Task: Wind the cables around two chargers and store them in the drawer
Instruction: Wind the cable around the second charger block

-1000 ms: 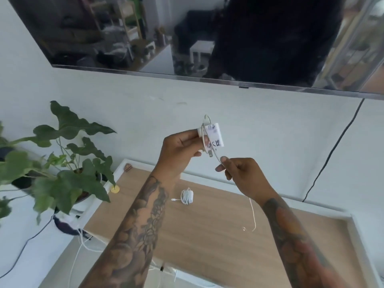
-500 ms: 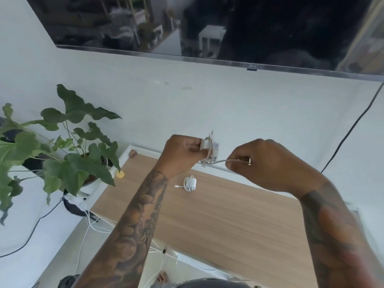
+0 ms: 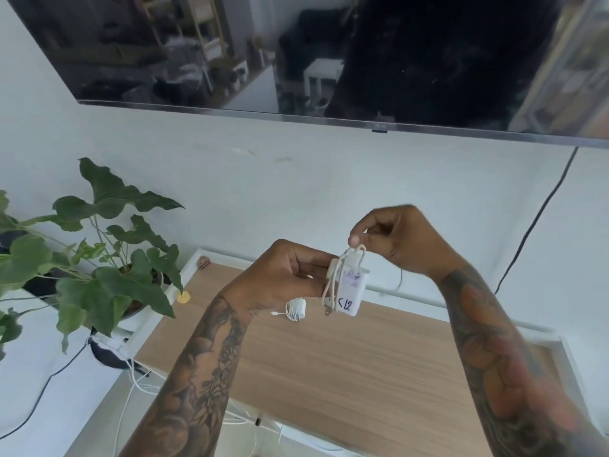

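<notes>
**A:** What do you have on the head view?

**B:** I see the left hand (image 3: 290, 275) raised above the counter (image 3: 346, 364), its fingers (image 3: 313, 258) curled round the near end of a white charger (image 3: 349, 291). The charger hangs roughly upright, with black marks handwritten on its lower face and its metal prongs pointing down on the left side.

**A:** And the cable?

**B:** A white cable (image 3: 333, 282) is looped lengthwise over the charger, across the top and down the left side. The right hand (image 3: 402, 239) sits just above and to the right of it, thumb and forefinger pressed together and pinching the cable at the top of the loop. A loose length shows behind the right wrist, near the wall; I cannot tell where it ends.

**A:** The other charger?

**B:** The second charger (image 3: 296, 309) lies on the wood-grain counter, below the left hand and apart from it, with its cable already wound round it and a short plug end sticking out to the left.

**A:** Anything else around?

**B:** A leafy potted plant (image 3: 99, 258) stands left of the counter, with a small yellow object (image 3: 183, 296) at the counter's left edge. A wall-mounted television (image 3: 296, 54) fills the top, and a black cord (image 3: 540, 212) runs down the wall from it. White cords (image 3: 131, 390) trail below the plant.
</notes>
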